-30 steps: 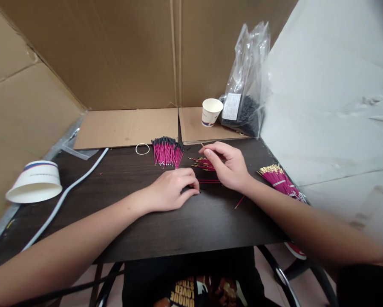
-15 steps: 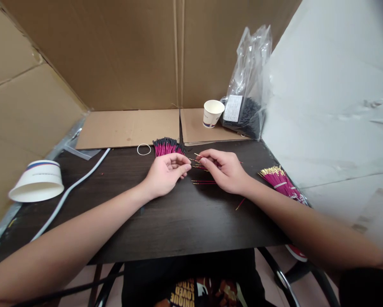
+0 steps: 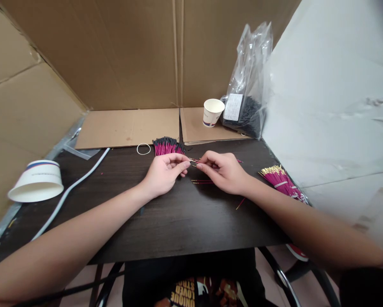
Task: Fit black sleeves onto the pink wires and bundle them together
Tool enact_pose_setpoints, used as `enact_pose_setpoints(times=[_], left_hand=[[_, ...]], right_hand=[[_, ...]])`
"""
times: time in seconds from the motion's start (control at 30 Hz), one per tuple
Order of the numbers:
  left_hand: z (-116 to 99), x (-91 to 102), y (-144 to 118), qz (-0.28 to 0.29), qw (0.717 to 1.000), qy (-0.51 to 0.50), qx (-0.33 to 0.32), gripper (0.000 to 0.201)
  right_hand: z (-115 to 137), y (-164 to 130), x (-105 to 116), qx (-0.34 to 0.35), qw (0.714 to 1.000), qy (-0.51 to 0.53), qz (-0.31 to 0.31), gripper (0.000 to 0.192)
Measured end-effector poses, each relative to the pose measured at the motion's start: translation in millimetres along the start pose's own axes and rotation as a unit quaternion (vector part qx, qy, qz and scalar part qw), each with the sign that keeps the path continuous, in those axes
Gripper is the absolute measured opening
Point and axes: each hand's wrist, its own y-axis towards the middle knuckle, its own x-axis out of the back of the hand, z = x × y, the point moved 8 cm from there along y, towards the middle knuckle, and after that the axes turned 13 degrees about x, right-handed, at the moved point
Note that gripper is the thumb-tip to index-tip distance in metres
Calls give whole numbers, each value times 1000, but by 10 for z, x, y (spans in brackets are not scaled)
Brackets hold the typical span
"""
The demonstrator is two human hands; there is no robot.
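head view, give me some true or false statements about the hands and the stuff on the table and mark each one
1. Both hands meet at the middle of the table, the left hand and right hand fingertip to fingertip over a thin pink wire. True.
2. The paper cup by the plastic bag lies on its side. False: it stands upright; the paper bowl at the left is the one upside down.
3. A rubber band lies left of the black-tipped pink bundle. True.
4. The gold-tipped bundle is in the left hand. False: it lies on the table at the right edge, untouched.
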Motion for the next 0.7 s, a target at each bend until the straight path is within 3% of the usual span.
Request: enact_pose_setpoints(times=[0.7], left_hand=[[-34,-28,-28,-3,999,45,-20,23]], right_hand=[[40,12,22,48,997,-56,21,14]])
